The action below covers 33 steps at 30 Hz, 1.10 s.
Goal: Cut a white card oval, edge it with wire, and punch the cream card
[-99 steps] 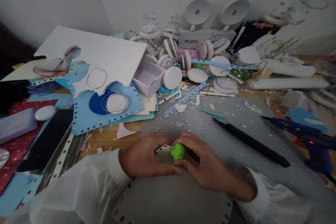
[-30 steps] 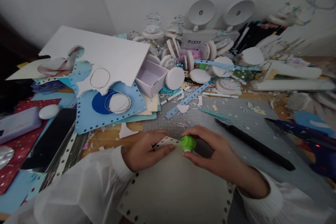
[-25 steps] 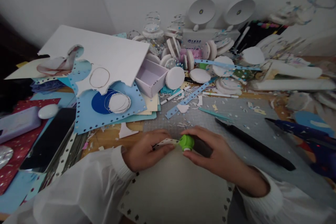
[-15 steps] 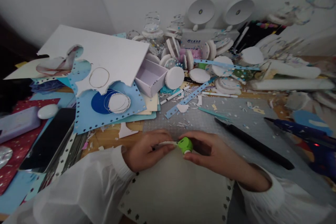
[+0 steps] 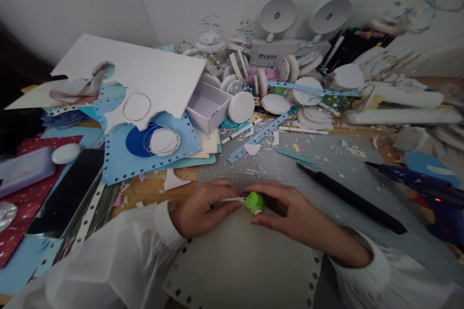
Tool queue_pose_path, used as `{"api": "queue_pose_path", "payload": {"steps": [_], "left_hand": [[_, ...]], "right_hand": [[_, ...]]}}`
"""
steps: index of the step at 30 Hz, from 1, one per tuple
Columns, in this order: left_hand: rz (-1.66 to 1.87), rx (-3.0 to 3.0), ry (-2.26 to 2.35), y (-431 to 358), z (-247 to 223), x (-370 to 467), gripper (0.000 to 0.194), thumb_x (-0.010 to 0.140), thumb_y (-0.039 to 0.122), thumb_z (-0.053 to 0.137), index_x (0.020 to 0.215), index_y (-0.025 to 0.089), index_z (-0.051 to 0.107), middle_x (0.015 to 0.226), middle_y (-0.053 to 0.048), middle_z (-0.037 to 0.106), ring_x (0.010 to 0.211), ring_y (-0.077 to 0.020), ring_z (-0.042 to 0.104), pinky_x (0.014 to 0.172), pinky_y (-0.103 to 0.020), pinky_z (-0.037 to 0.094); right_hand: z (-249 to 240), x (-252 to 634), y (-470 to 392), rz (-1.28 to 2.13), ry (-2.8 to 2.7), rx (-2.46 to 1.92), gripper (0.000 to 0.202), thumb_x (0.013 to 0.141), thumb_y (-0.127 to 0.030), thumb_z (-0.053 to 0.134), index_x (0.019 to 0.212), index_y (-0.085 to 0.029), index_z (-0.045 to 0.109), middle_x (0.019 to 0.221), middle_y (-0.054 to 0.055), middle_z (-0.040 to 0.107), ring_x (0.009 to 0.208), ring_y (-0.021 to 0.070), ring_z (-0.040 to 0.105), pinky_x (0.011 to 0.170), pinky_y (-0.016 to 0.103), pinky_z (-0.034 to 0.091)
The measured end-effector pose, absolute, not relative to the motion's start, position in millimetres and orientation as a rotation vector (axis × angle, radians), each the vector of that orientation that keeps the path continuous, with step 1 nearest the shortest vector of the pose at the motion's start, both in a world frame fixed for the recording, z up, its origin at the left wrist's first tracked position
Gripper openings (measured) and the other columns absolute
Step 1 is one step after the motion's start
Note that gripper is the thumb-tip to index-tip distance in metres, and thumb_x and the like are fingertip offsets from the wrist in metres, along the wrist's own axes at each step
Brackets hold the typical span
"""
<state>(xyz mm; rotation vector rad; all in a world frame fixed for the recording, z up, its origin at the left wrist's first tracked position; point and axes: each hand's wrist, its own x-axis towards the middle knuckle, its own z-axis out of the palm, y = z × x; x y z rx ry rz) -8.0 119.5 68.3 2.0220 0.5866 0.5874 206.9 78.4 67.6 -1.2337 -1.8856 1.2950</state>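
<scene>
Low in the middle of the view lies a pale sheet of paper point(image 5: 242, 260), with small flower-shaped holes along its left and right edges. My left hand point(image 5: 206, 207) pinches its far edge between thumb and fingers. Closed around a small green craft punch point(image 5: 255, 202) is my right hand point(image 5: 290, 207), thumb at the near side and fingers over the far side. The punch sits at the paper's edge, just right of my left fingertips. Whether the edge is inside its slot I cannot tell.
A black pen-like cutter point(image 5: 351, 198) rests on the grey cutting mat point(image 5: 275, 174). At right is a blue glue gun point(image 5: 416, 178) with a red light. A phone point(image 5: 68, 193), punched blue paper point(image 5: 119, 159) and a lilac box point(image 5: 208, 106) lie left; white discs point(image 5: 241, 107) pile behind.
The green punch has turned slightly in my right hand and shifted a little left. My left hand stays almost still on the paper.
</scene>
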Motion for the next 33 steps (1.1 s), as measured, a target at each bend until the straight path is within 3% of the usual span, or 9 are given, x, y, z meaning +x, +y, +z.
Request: {"api": "queue_pose_path", "payload": {"steps": [7,18,24,30,33], "left_hand": [[0.636,2.059,0.546,118,67,-8,0.021,0.092,0.017,0.045,0.09,0.011,0.065,0.083,-0.01,0.064,0.077,-0.0155,0.059,0.069,-0.025,0.047],[0.661,2.157,0.524,115,64,-8,0.022,0.093,0.018,0.041,0.092,0.013,0.062,0.081,-0.009,0.062,0.076,-0.0159,0.058,0.067,-0.025,0.047],[0.672,2.229,0.534,111,66,-10,0.022,0.09,0.014,0.039,0.093,0.013,0.061,0.083,-0.01,0.062,0.077,-0.0169,0.058,0.067,-0.025,0.047],[0.7,2.224,0.548,114,70,-10,0.018,0.088,0.013,0.046,0.095,0.013,0.062,0.084,-0.01,0.064,0.077,-0.0167,0.059,0.067,-0.026,0.047],[0.738,2.162,0.576,116,78,-10,0.015,0.085,0.02,0.055,0.096,0.014,0.062,0.084,-0.009,0.064,0.076,-0.0164,0.059,0.067,-0.026,0.048]], "right_hand": [[69,204,78,1.265,-1.944,-1.247,0.028,0.073,-0.035,0.074,0.094,-0.02,0.064,0.09,0.001,0.063,0.085,0.0164,0.059,0.075,0.027,0.046],[73,204,76,1.171,-2.052,-1.213,0.022,0.077,-0.028,0.072,0.092,-0.019,0.058,0.09,0.001,0.06,0.085,0.0162,0.054,0.075,0.028,0.042],[75,199,72,0.943,-2.121,-1.184,0.018,0.079,-0.023,0.068,0.09,-0.018,0.055,0.085,0.003,0.055,0.084,0.0191,0.048,0.078,0.035,0.038],[73,197,66,0.824,-2.12,-1.172,0.015,0.082,-0.021,0.063,0.092,-0.019,0.052,0.085,0.004,0.053,0.083,0.0207,0.047,0.072,0.035,0.038],[72,196,65,0.785,-2.138,-1.171,0.013,0.082,-0.02,0.061,0.09,-0.019,0.052,0.084,0.004,0.053,0.082,0.0207,0.046,0.071,0.035,0.038]]}}
